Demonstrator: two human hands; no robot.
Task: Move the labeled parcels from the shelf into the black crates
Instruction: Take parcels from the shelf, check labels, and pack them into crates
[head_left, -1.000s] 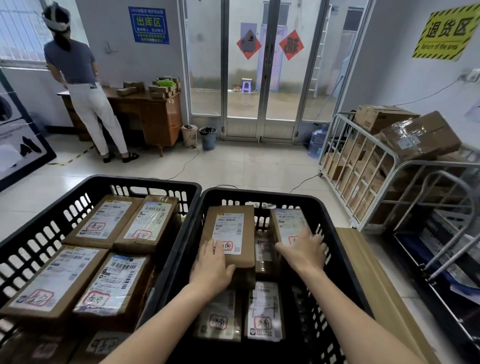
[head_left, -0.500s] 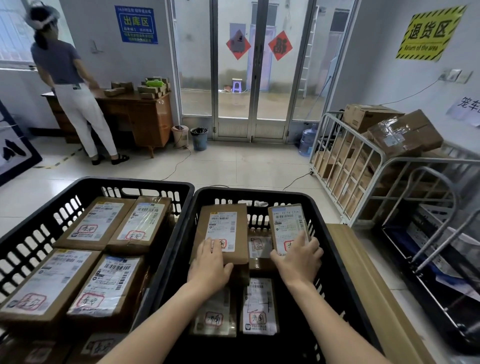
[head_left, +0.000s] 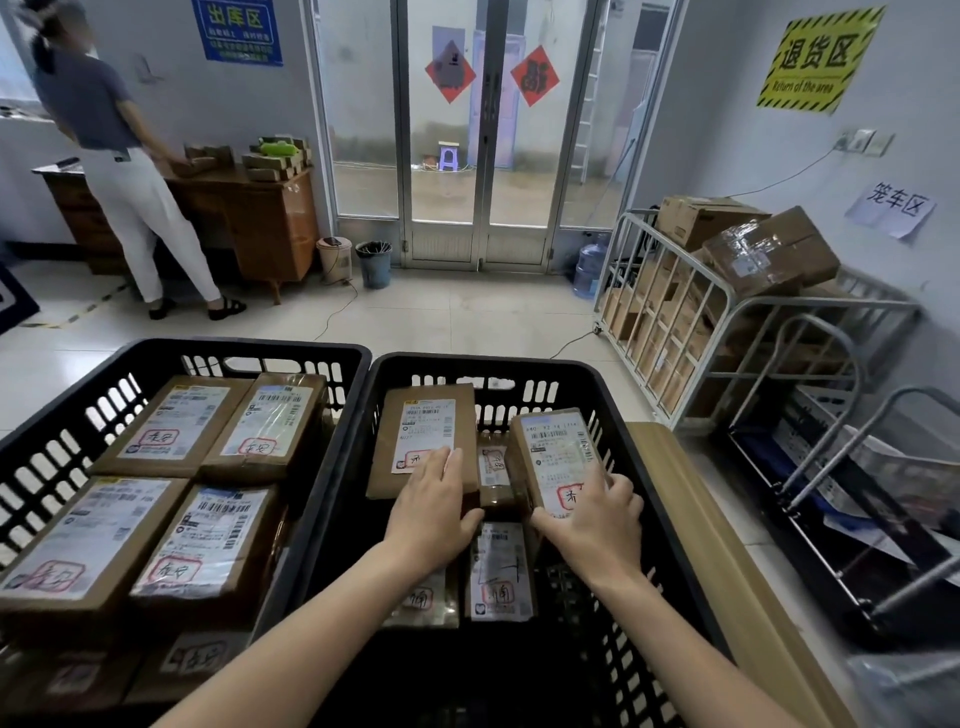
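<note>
Two black crates stand side by side in front of me. The left crate is packed with several labeled brown parcels. In the right crate, my left hand holds the near end of a flat parcel, fingers on top and thumb below its edge. My right hand grips a smaller parcel, tilted up on its near end. More labeled parcels lie lower in this crate between my wrists.
A metal cage cart full of cardboard boxes stands at the right, with a second trolley nearer. A tan board runs along the right crate. A person works at a wooden desk far left. Glass doors are ahead.
My right hand has tipped the smaller parcel up and drawn it toward me, so its label faces me. My left hand slid a little farther onto the flat parcel.
</note>
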